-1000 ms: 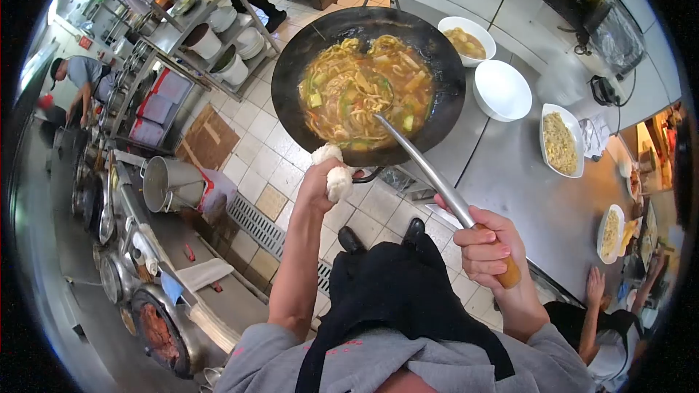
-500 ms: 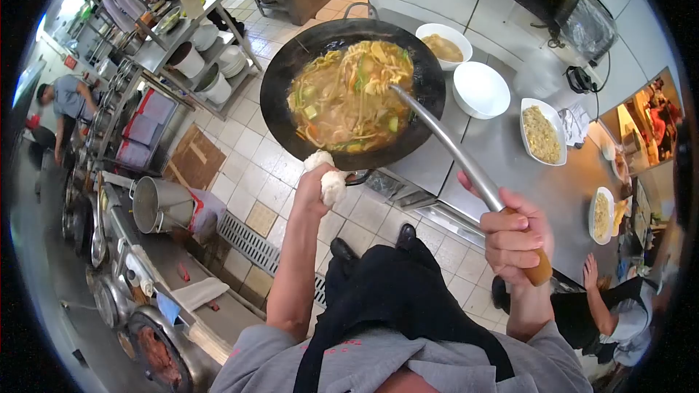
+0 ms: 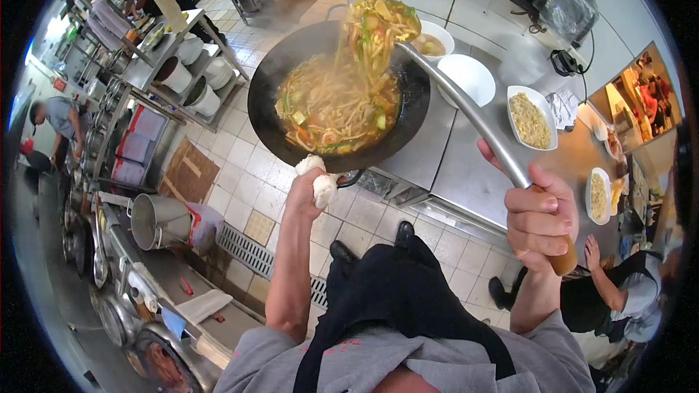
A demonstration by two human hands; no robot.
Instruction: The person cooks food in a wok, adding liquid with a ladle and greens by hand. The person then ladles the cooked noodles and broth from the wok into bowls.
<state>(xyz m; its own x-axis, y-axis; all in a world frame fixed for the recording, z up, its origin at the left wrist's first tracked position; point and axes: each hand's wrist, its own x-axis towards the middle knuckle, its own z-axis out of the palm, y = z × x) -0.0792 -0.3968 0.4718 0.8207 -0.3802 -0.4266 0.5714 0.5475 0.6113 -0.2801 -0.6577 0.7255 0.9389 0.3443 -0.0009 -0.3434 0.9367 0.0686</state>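
My left hand (image 3: 306,191) is wrapped round a white cloth (image 3: 325,191) at the near handle of a large black wok (image 3: 262,113). Noodles and vegetables in brown sauce (image 3: 331,105) fill the wok's middle, with steam over them. The wooden grip (image 3: 565,256) of a long metal ladle (image 3: 477,113) is in my right hand (image 3: 542,222). Its heaped bowl is raised above the wok's far right side, and noodles (image 3: 375,33) hang from it. Just right of the wok are an empty white bowl (image 3: 467,80) and a bowl of soupy food (image 3: 431,41).
On the steel counter (image 3: 466,167) stand a dish of fried rice (image 3: 530,121) and another filled dish (image 3: 598,196). A co-worker (image 3: 619,295) is at the lower right. Shelves (image 3: 156,65), a metal pot (image 3: 149,222) and stoves line the left.
The ladle has come up out of the wok with a load of noodles, and my right hand has moved right and slightly up. The view has shifted, so the wok appears farther left.
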